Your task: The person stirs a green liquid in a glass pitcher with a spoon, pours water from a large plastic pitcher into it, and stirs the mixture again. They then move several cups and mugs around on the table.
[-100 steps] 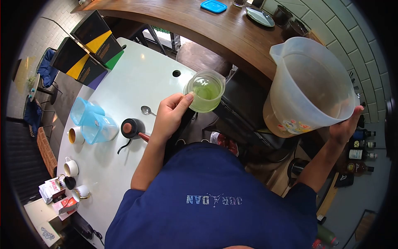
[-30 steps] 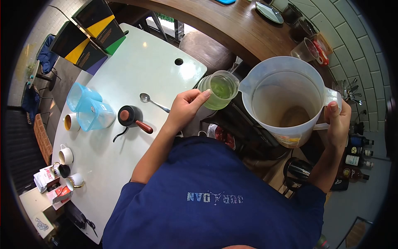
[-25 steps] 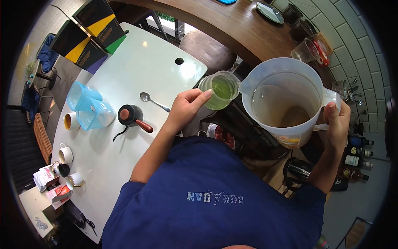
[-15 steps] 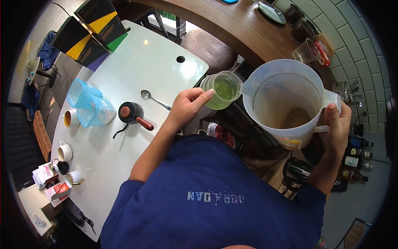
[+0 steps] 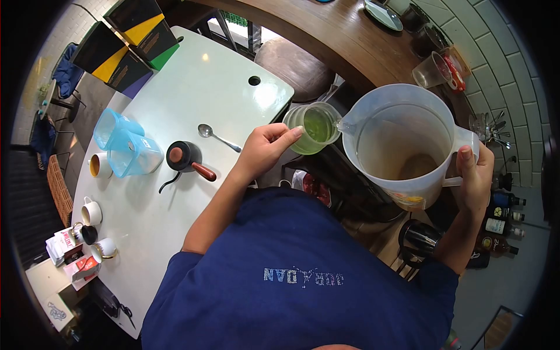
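My left hand [image 5: 271, 149] pinches the rim of a small green-tinted clear cup [image 5: 297, 143] with greenish contents. The closed fingers of my right hand [image 5: 477, 175] wrap round the handle of a large translucent pitcher [image 5: 402, 137], which is tilted with its spout at the cup's rim. Clear liquid shows at the spout, over the cup. A little brownish liquid or shade shows at the pitcher's bottom.
On the white table [image 5: 216, 64] are a spoon [image 5: 219, 138], a black kettle [image 5: 184, 156] with a wooden handle, blue containers [image 5: 134, 154] and white cups [image 5: 91, 213]. A wooden counter [image 5: 326, 29] curves behind. Bottles [image 5: 499, 226] stand at right.
Liquid now shows at the pitcher's spout, where none was visible before. Both hands, the cup and the pitcher have hardly moved.
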The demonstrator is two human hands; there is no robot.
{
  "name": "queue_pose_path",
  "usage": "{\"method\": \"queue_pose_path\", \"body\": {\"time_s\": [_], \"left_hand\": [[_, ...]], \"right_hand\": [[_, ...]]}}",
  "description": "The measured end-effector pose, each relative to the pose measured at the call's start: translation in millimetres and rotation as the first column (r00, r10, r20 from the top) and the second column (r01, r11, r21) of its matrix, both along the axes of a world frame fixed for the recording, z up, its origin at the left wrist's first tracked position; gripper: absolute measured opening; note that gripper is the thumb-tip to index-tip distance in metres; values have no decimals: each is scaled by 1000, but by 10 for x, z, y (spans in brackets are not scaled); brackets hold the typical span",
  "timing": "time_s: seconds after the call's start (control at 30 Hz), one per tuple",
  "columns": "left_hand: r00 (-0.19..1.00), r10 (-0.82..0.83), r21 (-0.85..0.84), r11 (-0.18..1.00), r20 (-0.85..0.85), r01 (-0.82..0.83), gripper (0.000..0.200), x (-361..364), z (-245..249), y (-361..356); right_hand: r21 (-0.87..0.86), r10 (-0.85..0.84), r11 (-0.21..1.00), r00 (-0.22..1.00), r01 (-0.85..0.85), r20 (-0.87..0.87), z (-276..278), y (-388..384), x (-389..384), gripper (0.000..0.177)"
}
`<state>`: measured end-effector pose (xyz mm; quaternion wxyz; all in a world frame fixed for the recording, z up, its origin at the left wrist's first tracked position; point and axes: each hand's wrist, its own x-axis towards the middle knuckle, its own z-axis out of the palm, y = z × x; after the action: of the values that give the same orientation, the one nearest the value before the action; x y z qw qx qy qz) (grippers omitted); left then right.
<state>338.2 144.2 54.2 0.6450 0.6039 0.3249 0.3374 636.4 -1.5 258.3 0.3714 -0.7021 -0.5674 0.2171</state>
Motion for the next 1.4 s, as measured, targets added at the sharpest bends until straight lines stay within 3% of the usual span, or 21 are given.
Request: {"method": "queue_pose_path", "body": {"time_s": [1.0, 1.4], "left_hand": [[1000, -27, -37, 999, 3, 27, 39, 1, -86, 10], [1000, -12, -124, 992, 6, 13, 35, -19, -87, 5]], "right_hand": [[24, 4, 1000, 1000, -4, 1, -13, 6, -48, 44], [-1, 10, 1000, 999, -10, -34, -4, 14, -72, 43]]}}
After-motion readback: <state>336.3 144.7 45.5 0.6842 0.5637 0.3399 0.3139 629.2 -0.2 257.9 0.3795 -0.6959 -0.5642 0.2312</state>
